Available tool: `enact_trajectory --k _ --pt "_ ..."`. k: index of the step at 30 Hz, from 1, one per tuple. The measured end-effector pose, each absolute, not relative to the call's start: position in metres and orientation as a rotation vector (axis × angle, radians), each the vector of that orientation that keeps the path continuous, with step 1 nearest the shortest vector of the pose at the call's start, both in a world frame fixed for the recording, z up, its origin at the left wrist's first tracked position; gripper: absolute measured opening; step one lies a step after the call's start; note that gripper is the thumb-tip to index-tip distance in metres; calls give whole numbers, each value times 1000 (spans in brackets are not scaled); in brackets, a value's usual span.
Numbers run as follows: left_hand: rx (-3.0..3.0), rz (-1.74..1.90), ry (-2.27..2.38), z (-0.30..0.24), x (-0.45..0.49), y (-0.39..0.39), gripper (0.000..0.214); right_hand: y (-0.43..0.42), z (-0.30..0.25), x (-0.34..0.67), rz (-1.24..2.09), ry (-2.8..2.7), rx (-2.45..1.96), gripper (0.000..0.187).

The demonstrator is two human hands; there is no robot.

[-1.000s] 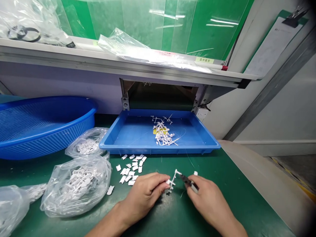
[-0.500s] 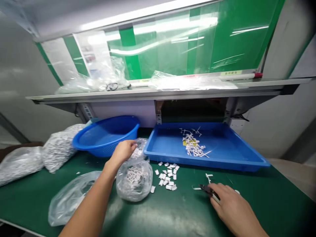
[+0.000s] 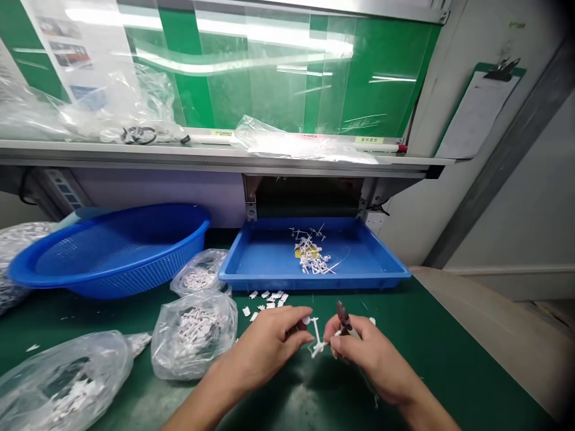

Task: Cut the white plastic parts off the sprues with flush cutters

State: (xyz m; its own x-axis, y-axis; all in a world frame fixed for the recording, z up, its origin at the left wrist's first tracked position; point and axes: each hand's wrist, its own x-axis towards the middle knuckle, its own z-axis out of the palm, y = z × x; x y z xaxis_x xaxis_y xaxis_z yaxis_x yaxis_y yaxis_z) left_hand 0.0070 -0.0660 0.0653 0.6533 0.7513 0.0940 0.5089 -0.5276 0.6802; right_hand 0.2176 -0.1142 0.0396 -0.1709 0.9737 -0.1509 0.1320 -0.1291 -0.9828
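Observation:
My left hand (image 3: 278,335) is closed at the fingertips on one end of a small white plastic sprue (image 3: 317,335), just above the green table. In my right hand (image 3: 366,350) is a pair of nippers (image 3: 342,314), jaws pointing up and away from the sprue. The thumb and forefinger of that same hand pinch the sprue's other side. Beyond my left hand, several small white plastic pieces (image 3: 271,297) lie loose on the table; my hand hides part of the group.
A blue tray (image 3: 309,281) with a heap of white sprues stands behind my hands. To the left are a blue basket (image 3: 148,278) and clear bags of white parts, one bag (image 3: 193,365) near my left forearm. A shelf edge (image 3: 215,163) overhangs the back.
My left hand has come from the bags to the sprue at centre. My right hand has lifted the nippers and met it there. The view has swung right.

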Motion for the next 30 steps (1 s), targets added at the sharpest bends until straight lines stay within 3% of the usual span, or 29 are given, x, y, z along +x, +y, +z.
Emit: enact_trajectory --k 3,6,13,30 --pt "2311 615 983 50 9 -60 21 -118 47 221 1434 -1400 -1309 15" --pt "2282 753 1011 40 6 -57 20 -118 47 231 1393 -1398 -1271 33" --pt "2109 969 990 33 12 -68 19 -112 16 225 586 -1851 -1684 17" --pt "2058 906 959 12 19 -67 17 -109 -4 213 474 -2013 -1718 11"
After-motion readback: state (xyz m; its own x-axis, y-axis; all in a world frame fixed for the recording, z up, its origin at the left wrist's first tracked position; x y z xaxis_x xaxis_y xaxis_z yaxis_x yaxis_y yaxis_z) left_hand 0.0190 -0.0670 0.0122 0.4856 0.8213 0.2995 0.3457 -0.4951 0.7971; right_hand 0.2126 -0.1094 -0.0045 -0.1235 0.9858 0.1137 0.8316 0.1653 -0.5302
